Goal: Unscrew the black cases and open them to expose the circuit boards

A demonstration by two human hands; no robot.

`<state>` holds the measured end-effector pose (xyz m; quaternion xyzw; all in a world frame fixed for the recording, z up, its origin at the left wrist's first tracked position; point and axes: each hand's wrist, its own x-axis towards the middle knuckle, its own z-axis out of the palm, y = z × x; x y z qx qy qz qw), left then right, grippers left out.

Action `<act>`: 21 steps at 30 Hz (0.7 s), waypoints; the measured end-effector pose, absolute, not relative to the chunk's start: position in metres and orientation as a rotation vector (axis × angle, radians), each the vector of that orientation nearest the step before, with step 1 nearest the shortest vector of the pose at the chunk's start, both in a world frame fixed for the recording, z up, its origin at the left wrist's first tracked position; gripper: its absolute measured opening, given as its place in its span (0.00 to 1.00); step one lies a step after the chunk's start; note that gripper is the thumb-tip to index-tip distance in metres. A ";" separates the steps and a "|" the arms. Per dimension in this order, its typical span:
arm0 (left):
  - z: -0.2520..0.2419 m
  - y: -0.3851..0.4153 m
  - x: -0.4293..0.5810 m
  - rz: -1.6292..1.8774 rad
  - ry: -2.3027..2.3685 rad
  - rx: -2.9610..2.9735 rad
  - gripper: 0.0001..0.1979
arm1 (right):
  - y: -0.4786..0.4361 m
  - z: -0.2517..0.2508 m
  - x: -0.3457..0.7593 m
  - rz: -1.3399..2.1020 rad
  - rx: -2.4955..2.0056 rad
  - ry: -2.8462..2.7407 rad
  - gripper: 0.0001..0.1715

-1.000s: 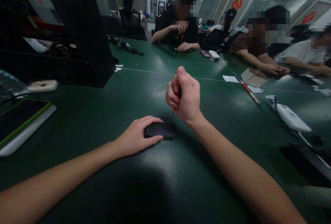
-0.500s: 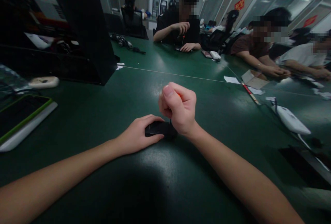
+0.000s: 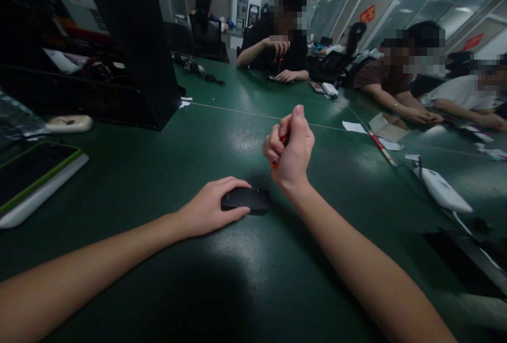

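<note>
A flat black rectangular box (image 3: pixel 241 199) lies on the green table (image 3: pixel 170 285) in front of me. My left hand (image 3: pixel 214 203) grips it from the left, fingers along the far edge and thumb along the near edge. In my right hand (image 3: pixel 293 150), closed in a fist, is a screwdriver (image 3: pixel 266 177) with a red and black handle. Its thin shaft slants down to the left, and the tip meets the top of the box near its right end. Most of the handle is hidden by my fingers.
On the left are a green-edged phone (image 3: pixel 39 174) on a white block, and a black cabinet frame (image 3: pixel 130 58). Right of me lie a white power strip (image 3: pixel 446 190) and an open cardboard box (image 3: pixel 388 126). A person across the table (image 3: pixel 273 42) holds a screwdriver.
My right fist has risen, moved right and tilted, so the screwdriver leans and its shaft shows. My left hand and the black box have stayed in place.
</note>
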<state>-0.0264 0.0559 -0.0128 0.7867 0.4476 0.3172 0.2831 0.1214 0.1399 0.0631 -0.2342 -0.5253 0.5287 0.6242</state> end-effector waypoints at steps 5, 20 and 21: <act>-0.015 0.056 -0.027 0.856 1.188 2.116 0.20 | 0.140 0.061 0.122 1.234 -0.517 -1.247 0.31; -0.017 0.057 -0.029 0.882 1.161 2.122 0.19 | 0.133 0.069 0.120 1.285 -0.480 -1.331 0.31; -0.017 0.057 -0.029 0.885 1.160 2.123 0.19 | 0.132 0.067 0.120 1.281 -0.471 -1.335 0.30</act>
